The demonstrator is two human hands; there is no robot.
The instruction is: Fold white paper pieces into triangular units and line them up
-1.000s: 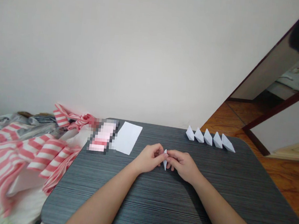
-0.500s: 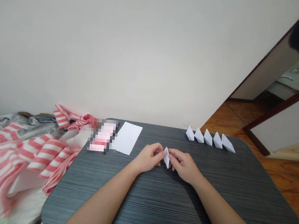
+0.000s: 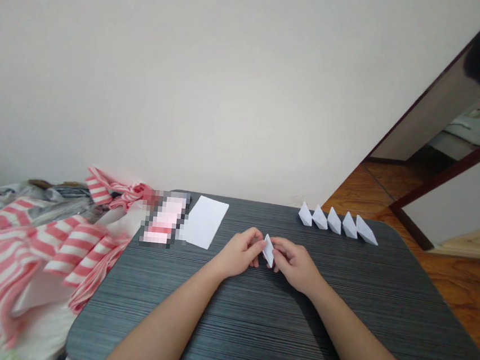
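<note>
- Central subject: a small folded white paper piece (image 3: 268, 253), diamond-shaped in outline, lies directly between the fingertips of the left hand (image 3: 237, 254) and the right hand (image 3: 298, 266).
- Long axis: it runs chiefly away from the person, slightly aslant; the far point leans toward the left fingers, the near point toward the right fingers.
- Left fingers: thumb and bent fingers pinch the piece along its left edge, toward the far half.
- Right fingers: thumb and fingers grip the opposite edge, somewhat lower down; the fingertips behind the paper are partly hidden.
- Nearer hand: neither; both touch the piece, one at each side. Whether its lower edge meets the dark wood-grained tabletop (image 3: 245, 339) cannot be told.
- Beyond and to the right of the right fingers: a row of five pointed folded-paper shapes (image 3: 334, 222) stands near the far edge, well apart from both hands; the rightmost reaches out longest.
- Beyond and to the left of the left fingers: flat white paper (image 3: 206, 223), its long sides slanting away from the person; single sheet or stack is unclear.
- Farther left of those fingers: a pixelated oblong item (image 3: 165, 218) just beside the paper, then, past the table's edge, red-and-white striped cloth (image 3: 70, 248).
</note>
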